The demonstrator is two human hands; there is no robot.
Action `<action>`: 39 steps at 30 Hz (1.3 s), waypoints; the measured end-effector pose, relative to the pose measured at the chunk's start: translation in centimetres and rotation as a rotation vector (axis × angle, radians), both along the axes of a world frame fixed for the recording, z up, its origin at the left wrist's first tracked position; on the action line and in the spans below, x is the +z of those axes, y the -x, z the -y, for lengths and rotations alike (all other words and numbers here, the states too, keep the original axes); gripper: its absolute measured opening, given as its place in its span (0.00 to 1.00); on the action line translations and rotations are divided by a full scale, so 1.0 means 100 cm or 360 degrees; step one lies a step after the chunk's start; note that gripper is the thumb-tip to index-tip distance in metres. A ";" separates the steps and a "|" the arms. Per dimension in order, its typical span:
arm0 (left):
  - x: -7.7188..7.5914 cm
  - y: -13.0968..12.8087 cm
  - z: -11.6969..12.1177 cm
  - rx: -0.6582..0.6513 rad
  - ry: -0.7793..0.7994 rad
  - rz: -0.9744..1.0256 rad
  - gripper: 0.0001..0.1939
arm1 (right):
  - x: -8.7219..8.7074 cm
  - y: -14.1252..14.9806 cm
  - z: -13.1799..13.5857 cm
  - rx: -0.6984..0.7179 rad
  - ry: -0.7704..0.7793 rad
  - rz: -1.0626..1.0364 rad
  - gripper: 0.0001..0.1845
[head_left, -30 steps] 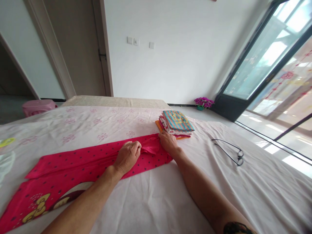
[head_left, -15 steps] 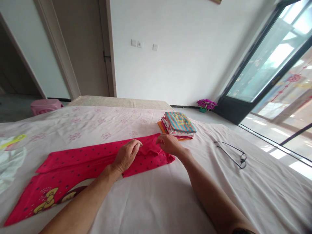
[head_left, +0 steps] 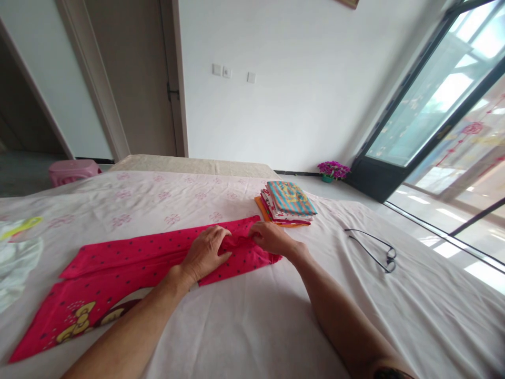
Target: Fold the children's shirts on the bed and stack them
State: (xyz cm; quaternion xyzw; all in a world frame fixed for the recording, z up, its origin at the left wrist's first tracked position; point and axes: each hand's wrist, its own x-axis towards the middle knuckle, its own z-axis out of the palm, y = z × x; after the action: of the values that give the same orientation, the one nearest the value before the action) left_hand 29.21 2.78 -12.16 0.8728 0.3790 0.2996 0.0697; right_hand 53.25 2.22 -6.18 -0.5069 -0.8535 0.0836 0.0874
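A red dotted shirt [head_left: 158, 252], partly folded into a long strip, lies on the sheet in front of me. A cartoon print with yellow bows shows at its lower left. My left hand [head_left: 207, 250] is closed around a bunched bit of the cloth, thumb and fingers on either side of it. Just to its right, my right hand [head_left: 270, 237] pinches the same bunched part near the shirt's right end. The fingertips of my right hand are partly hidden in the folds.
Behind my right hand is a stack of folded clothes [head_left: 292, 200], a striped one on top. Glasses [head_left: 389, 255] lie on the bed sheet [head_left: 252, 326] at right. White cloth [head_left: 19, 263] with a yellow object [head_left: 26, 227] lies at far left. A pink stool [head_left: 74, 171] stands beyond.
My left thumb has moved down and away from the fingers, onto the bunched cloth. My right hand has shifted slightly left and down, closer to the left.
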 end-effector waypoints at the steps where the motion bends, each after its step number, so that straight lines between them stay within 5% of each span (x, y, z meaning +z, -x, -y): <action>1: 0.000 -0.001 0.000 0.0013 -0.0023 -0.0033 0.15 | 0.001 -0.001 -0.001 -0.0015 -0.0011 -0.0054 0.15; 4: 0.000 -0.006 0.000 0.0081 -0.0126 -0.0142 0.08 | 0.005 -0.006 -0.002 -0.0084 -0.0044 -0.0152 0.14; 9: -0.002 -0.010 0.000 0.0213 -0.0294 -0.0203 0.13 | 0.007 -0.014 -0.004 -0.0061 -0.0004 -0.0220 0.15; 20: 0.004 -0.004 0.003 0.0140 -0.0240 -0.0120 0.12 | 0.001 -0.022 -0.007 0.0009 0.0461 -0.0098 0.19; 24: 0.007 0.001 0.005 0.0244 -0.0268 0.0058 0.12 | 0.004 -0.019 -0.006 -0.0026 0.0342 -0.0132 0.18; 30: 0.012 0.009 0.005 0.0408 -0.0035 -0.0180 0.10 | 0.009 -0.003 0.002 0.0070 0.0250 -0.0176 0.20; 35: 0.012 0.007 0.004 0.0354 0.0083 -0.0264 0.25 | -0.002 0.002 0.001 0.0124 0.0127 -0.0129 0.19; 39: 0.010 0.003 0.006 0.0475 0.0100 -0.0333 0.20 | -0.013 0.002 -0.005 0.0111 0.0146 -0.0009 0.19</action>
State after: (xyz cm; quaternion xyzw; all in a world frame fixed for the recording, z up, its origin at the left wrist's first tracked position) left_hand 28.89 2.16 -11.16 0.8307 0.5186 0.2021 0.0119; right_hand 53.06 2.69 -7.44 -0.4801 -0.8657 0.1270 0.0636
